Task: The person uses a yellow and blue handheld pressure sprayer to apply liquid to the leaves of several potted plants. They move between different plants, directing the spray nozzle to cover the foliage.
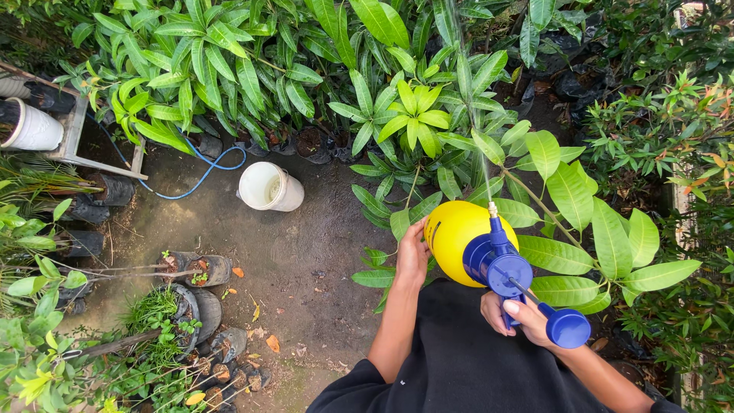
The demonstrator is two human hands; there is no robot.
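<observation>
While hands (413, 256) (516, 313) hold yellow sprayer (453, 233), damp dirt path (298, 252), potted plants (191, 46).

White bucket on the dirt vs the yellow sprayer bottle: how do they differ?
The white bucket lies tipped on the bare ground, apart from both hands; the yellow sprayer bottle is held up among the leaves, left hand on its side, right hand at the blue pump handle. The bucket's mouth is open; the bottle is capped by a blue pump head and sprays a thin jet. Both are rounded plastic containers.
</observation>
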